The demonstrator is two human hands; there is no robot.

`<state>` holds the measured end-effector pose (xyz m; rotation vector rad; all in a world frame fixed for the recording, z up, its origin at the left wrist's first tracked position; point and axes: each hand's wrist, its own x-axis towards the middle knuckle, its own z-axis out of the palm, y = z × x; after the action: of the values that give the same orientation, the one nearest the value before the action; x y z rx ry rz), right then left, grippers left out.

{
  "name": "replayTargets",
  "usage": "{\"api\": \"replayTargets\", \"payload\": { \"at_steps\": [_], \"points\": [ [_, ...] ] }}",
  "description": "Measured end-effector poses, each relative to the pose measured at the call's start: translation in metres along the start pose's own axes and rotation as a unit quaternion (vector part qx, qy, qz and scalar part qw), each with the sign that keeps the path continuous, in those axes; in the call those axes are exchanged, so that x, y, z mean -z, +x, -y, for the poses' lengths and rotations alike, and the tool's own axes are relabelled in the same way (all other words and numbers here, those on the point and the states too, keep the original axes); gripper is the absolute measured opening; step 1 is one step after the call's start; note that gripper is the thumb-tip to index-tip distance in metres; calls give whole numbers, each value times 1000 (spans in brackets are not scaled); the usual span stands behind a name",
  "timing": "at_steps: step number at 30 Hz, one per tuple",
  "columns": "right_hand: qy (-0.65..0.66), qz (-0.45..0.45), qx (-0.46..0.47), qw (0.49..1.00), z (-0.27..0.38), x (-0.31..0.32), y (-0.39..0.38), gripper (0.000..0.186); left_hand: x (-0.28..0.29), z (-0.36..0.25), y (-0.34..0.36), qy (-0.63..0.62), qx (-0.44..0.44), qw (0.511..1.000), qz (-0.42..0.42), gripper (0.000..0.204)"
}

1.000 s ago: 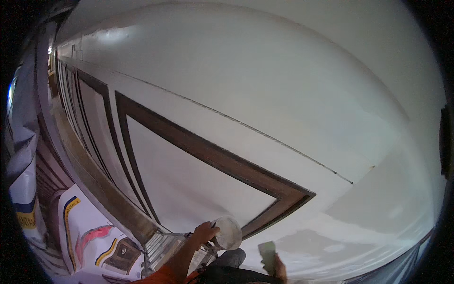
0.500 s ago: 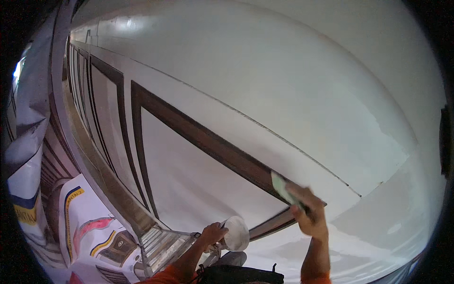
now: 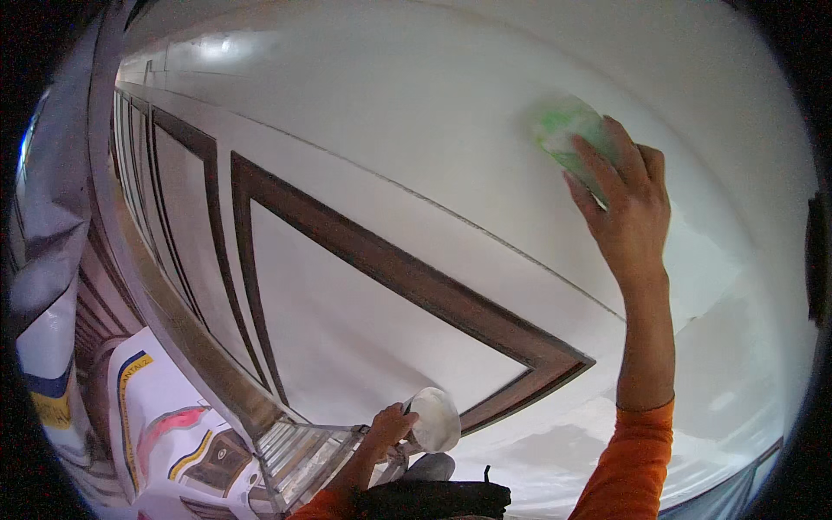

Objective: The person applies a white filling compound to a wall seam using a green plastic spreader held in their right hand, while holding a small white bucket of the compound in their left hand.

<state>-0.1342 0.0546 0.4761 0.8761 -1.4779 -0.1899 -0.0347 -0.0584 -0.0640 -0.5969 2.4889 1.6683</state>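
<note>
My right hand (image 3: 628, 204) is raised high against the white wall (image 3: 416, 95). Its fingers are closed on a green putty spreader (image 3: 568, 126), smeared with white, which appears pressed flat to the wall above a long horizontal seam. Low in the middle, my left hand (image 3: 393, 427) grips the edge of a round, white container (image 3: 435, 420), with pale paste visible inside it. The left thumb and part of the fingers are hidden by the container and the hand itself.
A brown-framed window or door panel (image 3: 390, 260) is set in the wall below the seam. A metal ladder (image 3: 303, 459) stands at lower left, beside a brown ledge (image 3: 199, 347). Printed banner sheets (image 3: 165, 425) hang or lie at the far left. Damp-looking grey patches mark the wall at lower right.
My right hand has swept up from the corner of the brown frame onto the wall above the seam, carrying the green spreader. The left hand with the container has barely moved.
</note>
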Motion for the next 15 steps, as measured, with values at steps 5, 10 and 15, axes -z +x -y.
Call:
{"api": "replayTargets", "payload": {
  "at_steps": [5, 10, 15],
  "points": [
    [-26, 21, 32, 999, -29, 4, -15, 43, -12, 25, 4, 65, -101, 990, -70, 48],
    [-24, 19, 71, 997, -19, -6, 18, 39, -9, 22, 2, 19, -40, 998, -49, 49],
    [-24, -18, 106, 994, 13, -38, 70, 36, -1, 1, -8, -22, -14, 1000, -3, 49]
  ]
}}
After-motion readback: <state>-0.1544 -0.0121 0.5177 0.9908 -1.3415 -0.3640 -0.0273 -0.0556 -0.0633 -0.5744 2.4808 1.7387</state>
